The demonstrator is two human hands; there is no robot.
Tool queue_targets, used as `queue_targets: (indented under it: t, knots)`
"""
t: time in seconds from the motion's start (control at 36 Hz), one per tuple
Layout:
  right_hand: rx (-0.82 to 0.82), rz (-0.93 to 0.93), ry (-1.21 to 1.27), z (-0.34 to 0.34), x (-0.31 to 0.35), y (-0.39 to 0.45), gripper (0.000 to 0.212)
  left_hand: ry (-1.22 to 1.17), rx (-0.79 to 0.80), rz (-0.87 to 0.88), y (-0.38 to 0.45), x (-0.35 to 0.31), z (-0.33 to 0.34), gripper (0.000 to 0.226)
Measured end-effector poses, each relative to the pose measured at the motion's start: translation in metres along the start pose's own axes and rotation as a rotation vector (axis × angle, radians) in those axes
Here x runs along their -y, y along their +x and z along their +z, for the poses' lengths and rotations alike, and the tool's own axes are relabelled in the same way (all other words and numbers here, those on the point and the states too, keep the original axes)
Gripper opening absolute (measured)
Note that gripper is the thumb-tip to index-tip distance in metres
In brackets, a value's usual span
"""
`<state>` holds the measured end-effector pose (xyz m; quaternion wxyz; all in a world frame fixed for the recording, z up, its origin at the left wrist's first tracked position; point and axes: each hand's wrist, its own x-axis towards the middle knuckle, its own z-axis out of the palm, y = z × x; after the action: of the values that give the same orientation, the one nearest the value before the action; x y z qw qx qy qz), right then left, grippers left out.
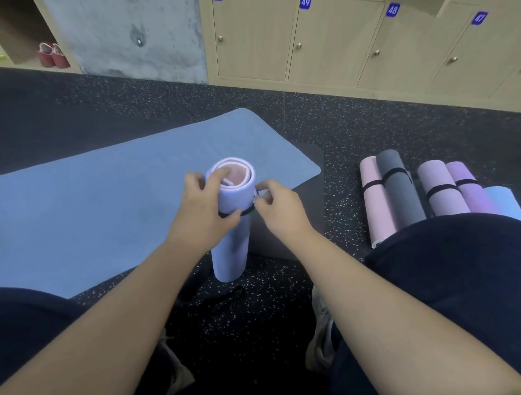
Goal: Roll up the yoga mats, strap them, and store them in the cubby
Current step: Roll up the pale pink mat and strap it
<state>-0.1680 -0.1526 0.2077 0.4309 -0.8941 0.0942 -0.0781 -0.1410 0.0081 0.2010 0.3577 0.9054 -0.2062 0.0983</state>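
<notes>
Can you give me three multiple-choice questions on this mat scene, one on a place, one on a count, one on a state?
1. Where does the rolled lilac mat stand?
A. Upright on the floor between the person's knees
B. Inside a locker
C. Flat on the pile at right

2. How many lockers show a readable number?
A. One
B. Three
C. Five

3. What state is the blue mat in?
A. Rolled and strapped
B. Spread flat on the floor
C. Folded in half

Answers:
1 A: its lower end sits on the speckled floor and the left hand steadies its top.
2 B: tags 49, 48 and 47 can be read.
3 B: it lies unrolled behind the lilac mat, while the right hand pinches the black strap.
</notes>
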Motion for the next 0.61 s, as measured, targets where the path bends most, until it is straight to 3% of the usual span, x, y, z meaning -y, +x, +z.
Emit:
queue_targets:
  t: [0.14, 0.28, 0.44, 0.61]
  knots:
    - [0.001, -0.04, 0.015, 0.01, 0.001, -0.005, 0.007, -0.012, 0.027, 0.081, 0.007, -0.006, -0.006, 0.073]
    - [0.038, 0.05, -0.025, 0.011, 0.007, -0.005, 0.029, 0.043, 0.03, 0.029, 0.01, -0.011, -0.017, 0.08]
    - [0.133, 0.112, -0.065, 0.013, 0.013, -0.006, 0.029, 0.072, 0.088, 0.015, 0.009, -0.009, -0.02, 0.09]
    - [0.168, 0.1, -0.11, 0.013, 0.012, -0.007, 0.025, 0.077, 0.101, 0.039, 0.005, -0.009, -0.018, 0.078]
